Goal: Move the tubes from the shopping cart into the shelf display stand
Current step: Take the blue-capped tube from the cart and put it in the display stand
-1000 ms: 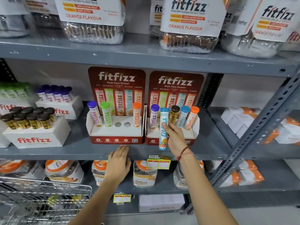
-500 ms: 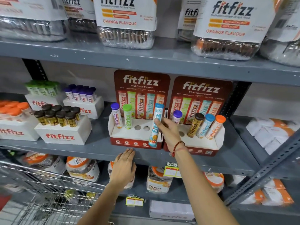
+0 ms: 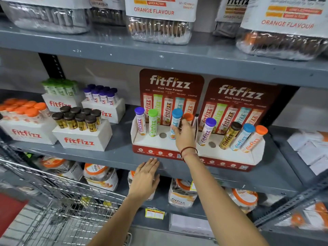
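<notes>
At the lower left the wire shopping cart [image 3: 58, 196] shows more of its basket than it did a second ago, the view having swung left and down; whether tubes remain in it cannot be told, since what lies under the wires is blurred. The left hand [image 3: 144, 180] lies flat with its fingers loose and extended, holding nothing; its fingertips touch the front edge of the grey shelf [image 3: 113, 158], as they did a second ago. On that shelf the left display stand [image 3: 154, 144] carries a purple-capped tube [image 3: 140, 122] and a green-capped tube [image 3: 153, 124]; one round hole [image 3: 162, 135] beside them is open. The main change is the blue-capped tube [image 3: 174, 122]; a second ago it was held low in front of the right display stand [image 3: 230, 157], half a second ago it was moving leftwards, and now it stands upright at the left stand with its foot at or in a hole; its seating is hidden. The right hand [image 3: 185, 134] grips its middle between thumb and fingers; an orange-capped tube [image 3: 188, 117] peeks out just behind. So this tube looks nearly placed; release appears to be what remains; one hole in each stand is empty.
</notes>
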